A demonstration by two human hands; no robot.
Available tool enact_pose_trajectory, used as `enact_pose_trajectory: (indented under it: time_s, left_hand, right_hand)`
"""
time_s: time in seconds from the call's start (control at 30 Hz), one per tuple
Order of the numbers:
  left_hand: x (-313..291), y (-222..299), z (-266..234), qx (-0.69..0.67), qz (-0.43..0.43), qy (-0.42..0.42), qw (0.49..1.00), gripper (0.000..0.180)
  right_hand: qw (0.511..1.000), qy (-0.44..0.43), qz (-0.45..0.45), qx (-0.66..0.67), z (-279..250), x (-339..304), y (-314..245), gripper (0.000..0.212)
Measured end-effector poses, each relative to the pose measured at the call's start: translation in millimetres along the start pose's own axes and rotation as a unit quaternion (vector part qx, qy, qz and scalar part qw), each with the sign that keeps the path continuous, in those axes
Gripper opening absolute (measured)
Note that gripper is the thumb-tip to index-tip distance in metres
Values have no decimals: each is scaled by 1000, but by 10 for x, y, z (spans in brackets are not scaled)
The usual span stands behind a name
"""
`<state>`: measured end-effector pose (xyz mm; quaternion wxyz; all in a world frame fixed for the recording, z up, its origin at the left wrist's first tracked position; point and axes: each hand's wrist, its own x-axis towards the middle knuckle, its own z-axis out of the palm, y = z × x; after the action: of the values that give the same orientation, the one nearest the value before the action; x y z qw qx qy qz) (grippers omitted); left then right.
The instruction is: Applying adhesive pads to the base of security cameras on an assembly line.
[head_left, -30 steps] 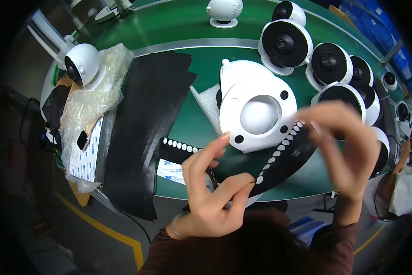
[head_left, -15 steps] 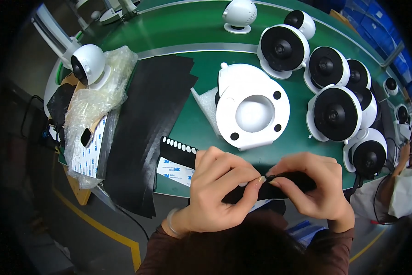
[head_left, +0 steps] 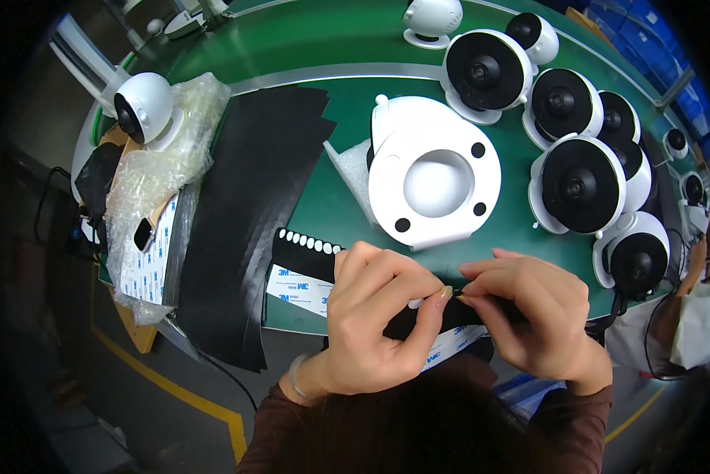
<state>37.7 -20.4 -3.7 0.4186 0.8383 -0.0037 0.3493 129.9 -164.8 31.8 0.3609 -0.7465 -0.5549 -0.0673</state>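
A black strip of adhesive foam pads [head_left: 307, 260], with a row of white round spots along its edge, runs under both hands at the table's front edge. My left hand [head_left: 382, 320] is closed on the strip, thumb and forefinger pinched at its upper edge. Fingertip to fingertip with it, my right hand [head_left: 532, 312] pinches the strip's edge at a small dark bit, partly hidden by the fingers. Just beyond lies a white round camera [head_left: 386, 178] with its base turned up. Black round pads sit on that base around a central opening.
White cameras with black fronts [head_left: 582, 186] stand grouped at the right. Black sheets [head_left: 252, 182] and white printed backing paper [head_left: 295, 291] lie to the left, beside bubble wrap [head_left: 153, 178] and another camera [head_left: 145, 108]. Blue bins [head_left: 639, 47] are at the far right.
My right fingers have shifted slightly up and left, closer to the left fingertips. The strip has tilted, and more printed backing paper shows below it. The whole view has moved slightly.
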Motion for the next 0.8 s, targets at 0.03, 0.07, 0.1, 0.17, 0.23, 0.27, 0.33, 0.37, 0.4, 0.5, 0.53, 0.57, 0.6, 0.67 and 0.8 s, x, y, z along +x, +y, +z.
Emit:
enact_pose_trajectory:
  time_s: [0.03,0.07,0.1,0.17,0.23,0.27,0.33,0.37,0.4,0.5,0.53,0.57,0.6,0.67,0.8]
  left_hand:
    - [0,3,1,-9,-8,2,1000,14]
    - [0,3,1,-9,-9,3,1000,14]
    - [0,3,1,-21,-18,2,1000,14]
    - [14,-5,0,-34,-28,1,999,14]
    - [33,11,-20,-21,-29,-12,999,10]
    - [33,7,-21,-20,-30,-12,999,10]
    - [26,-17,-17,-21,-11,6,1000,13]
    - [14,-34,-25,-20,-14,7,1000,13]
    - [-2,-49,-39,-8,-14,1,1000,14]
    - [-50,-13,-29,76,-32,58,995,14]
    - [-86,-21,-30,72,-68,38,994,14]
    - [-45,-13,-4,86,-39,38,995,13]
    - [2,8,38,98,-9,38,994,12]
    - [-45,-42,21,106,-34,25,993,10]
    - [-21,-119,63,86,-5,17,996,10]
  right_hand:
    - [1000,11,-16,-12,8,-2,-6,14]
    - [999,22,-32,-24,16,-6,-10,15]
    - [999,21,-32,-24,31,-20,-11,15]
    - [996,55,-52,-48,69,-44,4,15]
    - [997,45,-41,-39,57,-27,6,15]
    - [998,36,-31,-30,42,-12,1,15]
    - [1000,-6,13,11,-9,36,-1,16]
    - [996,-48,56,52,-31,66,-2,16]
    - [996,-50,55,56,-41,98,-6,16]
    - [998,-20,6,63,-184,193,-55,8]
    - [996,7,2,86,-249,233,-74,3]
    - [995,18,59,76,-349,283,-151,6]
    - [995,41,85,-9,-388,396,-188,4]
    - [998,54,-7,-13,-161,626,59,1]
    - [999,37,29,19,75,805,151,6]
